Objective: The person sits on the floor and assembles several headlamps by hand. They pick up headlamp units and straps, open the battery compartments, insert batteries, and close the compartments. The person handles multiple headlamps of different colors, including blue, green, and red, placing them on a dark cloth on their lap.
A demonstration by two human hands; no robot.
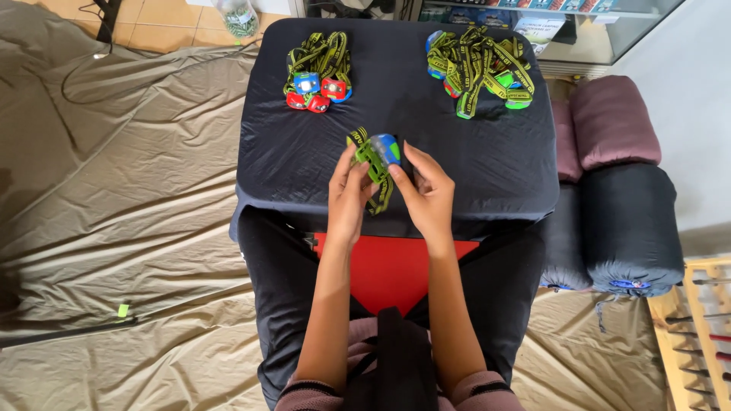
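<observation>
1. I see no container on the desk (pixel 487 160); a clear jar (pixel 237 15) stands on the floor beyond its far left corner, contents unclear.
2. Two headlamp piles lie near the desk's far edge: a small pile (pixel 318 72) left, a tangled pile (pixel 480 68) right. The dark cloth between them and the near edge is open.
3. My left hand (pixel 349 194) and right hand (pixel 426 194) are curled, fingers pinching a blue headlamp (pixel 383 148) with yellow-black strap, just above the desk's near edge.
</observation>
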